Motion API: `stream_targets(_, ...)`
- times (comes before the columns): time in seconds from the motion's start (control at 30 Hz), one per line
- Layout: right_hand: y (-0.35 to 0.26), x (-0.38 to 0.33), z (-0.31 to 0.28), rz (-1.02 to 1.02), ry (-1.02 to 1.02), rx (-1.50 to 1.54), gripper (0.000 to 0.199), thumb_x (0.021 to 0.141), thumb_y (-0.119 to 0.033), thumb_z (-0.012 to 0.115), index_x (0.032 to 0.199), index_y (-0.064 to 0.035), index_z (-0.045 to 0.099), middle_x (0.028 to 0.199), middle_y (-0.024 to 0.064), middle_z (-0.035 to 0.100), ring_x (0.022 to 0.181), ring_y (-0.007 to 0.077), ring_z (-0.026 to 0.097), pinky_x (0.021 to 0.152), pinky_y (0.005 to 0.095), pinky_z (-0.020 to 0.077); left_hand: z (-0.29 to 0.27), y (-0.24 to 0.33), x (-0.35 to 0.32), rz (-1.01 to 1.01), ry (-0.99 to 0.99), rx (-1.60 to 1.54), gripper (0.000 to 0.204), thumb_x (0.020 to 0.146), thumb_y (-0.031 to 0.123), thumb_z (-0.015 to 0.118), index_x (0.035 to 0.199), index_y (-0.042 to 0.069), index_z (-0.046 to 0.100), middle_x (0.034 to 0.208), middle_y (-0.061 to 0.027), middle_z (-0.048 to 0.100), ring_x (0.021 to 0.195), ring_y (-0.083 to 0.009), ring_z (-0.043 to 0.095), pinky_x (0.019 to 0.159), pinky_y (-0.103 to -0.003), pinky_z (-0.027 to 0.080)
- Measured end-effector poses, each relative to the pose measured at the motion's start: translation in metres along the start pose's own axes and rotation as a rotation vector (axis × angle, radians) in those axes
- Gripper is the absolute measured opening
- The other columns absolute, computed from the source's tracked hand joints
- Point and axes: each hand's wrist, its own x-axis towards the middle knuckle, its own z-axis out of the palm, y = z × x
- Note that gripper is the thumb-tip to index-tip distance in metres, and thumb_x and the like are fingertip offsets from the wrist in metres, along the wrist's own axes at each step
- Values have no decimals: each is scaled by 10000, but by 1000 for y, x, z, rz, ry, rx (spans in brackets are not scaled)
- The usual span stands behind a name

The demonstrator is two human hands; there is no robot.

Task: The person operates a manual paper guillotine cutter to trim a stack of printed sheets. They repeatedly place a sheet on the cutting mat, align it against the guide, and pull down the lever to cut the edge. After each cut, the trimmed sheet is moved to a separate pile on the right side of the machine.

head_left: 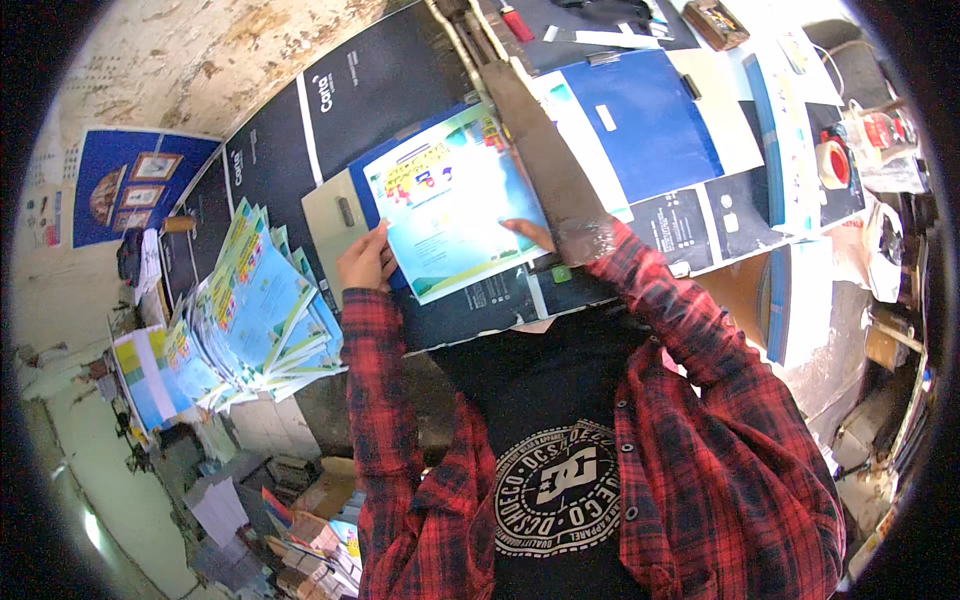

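A light-blue printed sheet (450, 225) with colourful pictures lies tilted on the black-covered table. My left hand (368, 262) is closed at its lower left edge, thumb on top and fingers curled. Over the sheet's right side, my right hand (530, 236) has a finger stretched out flat on the paper; a long brown bar (545, 150) hides the rest of that hand. This bar runs slantwise along the sheet's right edge. Under the sheet, a blue board (365, 172) and a beige board with a dark clip (335, 215) stick out on the left.
A fanned stack of similar printed sheets (250, 300) stands at the table's left. Right of the bar lies a blue board (640, 125) with clips. Farther off are a red-handled tool (517, 24), a small wooden box (716, 22) and a tape roll (832, 164).
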Motion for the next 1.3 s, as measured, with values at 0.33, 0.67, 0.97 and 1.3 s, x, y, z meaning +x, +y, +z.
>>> stream_targets(0.33,25,-2,-34,13,-1,-139,853,814,-380,675,1508,-60,296,1583,145,274,1470,315,248,1178,503,233,33,3,-15,550,310,376,362,858,191,753,1110,-50,656,957,-120,711,804,-222,699,718,-340,569)
stream_targets(0.67,31,8,-75,51,-74,-148,764,880,-466,648,1467,-58,377,1361,255,483,1272,358,461,1063,436,341,126,-46,-63,1005,106,1118,748,935,467,515,1483,-13,343,1570,-164,309,1454,-326,281,1159,-570,171)
stream_targets(0.97,-139,74,-247,-287,418,175,613,915,-365,668,1327,58,505,1276,246,572,1207,323,535,1018,448,437,130,-42,-67,975,162,1128,717,943,510,504,1428,-13,427,1542,-139,354,1424,-337,314,1127,-583,215)
stream_targets(1.3,-94,72,-199,-176,257,260,430,956,-370,591,1173,0,630,1085,215,676,989,278,683,855,374,516,130,-39,-64,1023,191,1048,689,903,487,573,1366,-15,479,1478,-168,409,1361,-367,370,1093,-581,267)
